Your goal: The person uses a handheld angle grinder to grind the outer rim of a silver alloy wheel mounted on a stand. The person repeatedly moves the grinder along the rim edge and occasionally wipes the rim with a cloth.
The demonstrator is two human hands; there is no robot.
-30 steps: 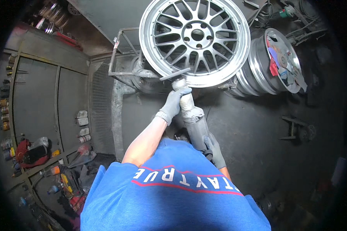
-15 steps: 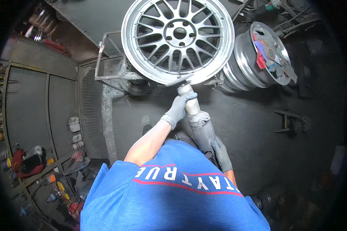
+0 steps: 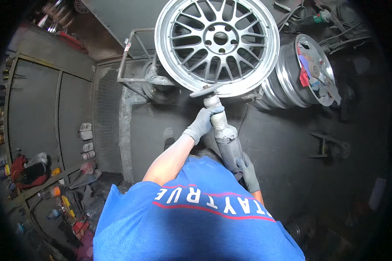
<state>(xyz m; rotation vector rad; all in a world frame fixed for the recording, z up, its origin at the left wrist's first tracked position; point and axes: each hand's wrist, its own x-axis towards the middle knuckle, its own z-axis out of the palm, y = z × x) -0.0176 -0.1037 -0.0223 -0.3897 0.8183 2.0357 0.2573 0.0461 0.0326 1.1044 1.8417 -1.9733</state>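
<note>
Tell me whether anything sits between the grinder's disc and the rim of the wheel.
Nothing visible does. The disc of the grinder, held by the left hand and right hand, appears to meet the lower rim of the alloy wheel.

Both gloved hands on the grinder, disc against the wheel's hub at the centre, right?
Not the hub. The head view shows the grinder, held by the left hand and right hand, with its disc at the lower rim of the alloy wheel.

One silver multi-spoke wheel rim [image 3: 217, 43] sits on one metal stand [image 3: 137, 65]. To the right of that rim leans one stack of further rims [image 3: 300, 74], their number unclear. One angle grinder [image 3: 222, 130] meets its lower edge, held by two gloved hands.
</note>
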